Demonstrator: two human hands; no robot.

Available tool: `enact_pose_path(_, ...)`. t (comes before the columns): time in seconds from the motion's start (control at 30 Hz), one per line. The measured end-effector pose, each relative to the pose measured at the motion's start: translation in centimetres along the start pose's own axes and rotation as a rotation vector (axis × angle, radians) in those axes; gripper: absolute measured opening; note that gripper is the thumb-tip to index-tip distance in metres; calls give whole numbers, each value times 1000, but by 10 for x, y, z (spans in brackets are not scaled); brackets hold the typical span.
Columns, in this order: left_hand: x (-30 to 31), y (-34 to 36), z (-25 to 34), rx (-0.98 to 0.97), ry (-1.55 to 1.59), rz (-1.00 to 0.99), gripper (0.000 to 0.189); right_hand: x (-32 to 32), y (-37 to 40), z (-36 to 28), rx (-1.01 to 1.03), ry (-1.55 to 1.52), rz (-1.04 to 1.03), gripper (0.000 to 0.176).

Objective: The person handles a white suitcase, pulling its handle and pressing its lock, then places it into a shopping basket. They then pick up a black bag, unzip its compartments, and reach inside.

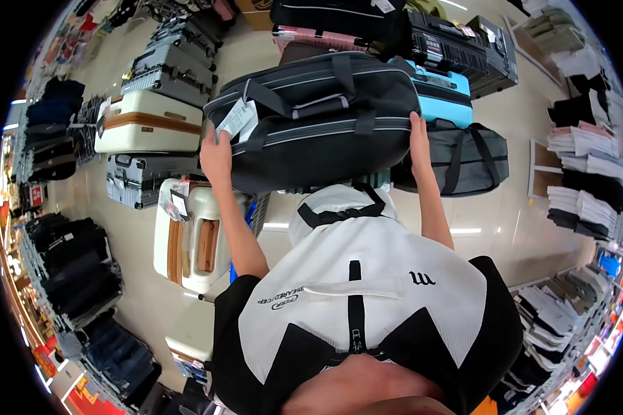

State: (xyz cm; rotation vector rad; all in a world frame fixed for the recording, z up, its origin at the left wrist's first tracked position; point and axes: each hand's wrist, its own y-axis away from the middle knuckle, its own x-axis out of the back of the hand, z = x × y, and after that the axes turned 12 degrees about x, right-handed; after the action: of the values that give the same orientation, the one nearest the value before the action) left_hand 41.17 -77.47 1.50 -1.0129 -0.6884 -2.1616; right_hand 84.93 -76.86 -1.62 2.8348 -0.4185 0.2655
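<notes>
Duffel bag (325,121), black, clasped at either end by left grip (216,155) and right grip (419,142), near a cream suitcase (187,270).

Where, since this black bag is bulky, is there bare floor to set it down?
Bare floor lies between the grey duffel and the folded clothes, and between the white suitcase and the dark clothes racks. Around the black bag, suitcases stand packed.

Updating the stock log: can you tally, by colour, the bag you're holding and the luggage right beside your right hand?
black bag, held between left hand and right hand: 1
light blue suitcase: 1
grey duffel: 1
Total: 3
</notes>
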Motion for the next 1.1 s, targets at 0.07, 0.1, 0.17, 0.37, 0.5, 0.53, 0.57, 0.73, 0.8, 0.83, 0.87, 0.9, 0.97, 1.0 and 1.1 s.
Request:
enact_pose_path(0.07, 9, 4, 7, 26, -3, -64, 64, -4, 14, -25, -15, -30, 38, 75)
enact_pose_path(0.1, 10, -2, 3, 28, 33, -89, 66, -3, 18, -27, 9, -47, 36, 74)
enact_pose_path(0.17, 17, -6, -1, 0, 33, -100, 66, 3, 27, -36, 13, -103, 20, 80)
enact_pose_path(0.37, 34, 14, 5, -62, 89, -167, 59, 29, 74, -40, -74, -58, 256, 65)
enact_pose_path(0.5, 5, 23, -3, -78, 32, -179, 58, 44, 81, -20, -117, -116, 183, 58)
enact_pose_path(0.53, 3, 30, -3, -87, -6, -137, 58, 44, 84, -19, -117, -137, 190, 55)
enact_pose_path(0.57, 6, 38, 3, -72, -38, -128, 57, 44, 86, -18, -117, -157, 193, 52)
enact_pose_path(0.73, 5, 36, 0, -158, 8, -134, 54, 59, 80, 6, -93, -331, 150, 38)
enact_pose_path(0.8, 6, 43, 9, -207, 2, -92, 52, 72, 73, 31, -103, -477, 147, 34)
enact_pose_path(0.83, 5, 45, 14, -244, 2, -54, 51, 73, 71, 30, -135, -492, 185, 29)
enact_pose_path(0.87, 8, 52, 25, -281, 1, -17, 49, 76, 71, 31, -123, -496, 138, 28)
enact_pose_path(0.9, 11, 60, 38, -388, 62, 61, 40, 80, 70, 33, -109, -501, 93, 26)
enact_pose_path(0.97, 23, 71, 62, -586, 182, -13, 34, 87, 68, 38, -82, -500, 31, 21)
enact_pose_path(1.0, 27, 79, 74, -683, 242, -52, 32, 89, 68, 41, -56, -458, 25, 20)
enact_pose_path(1.1, 18, 111, 108, -728, 291, -429, 22, 92, 69, 39, -3, -363, 13, 19)
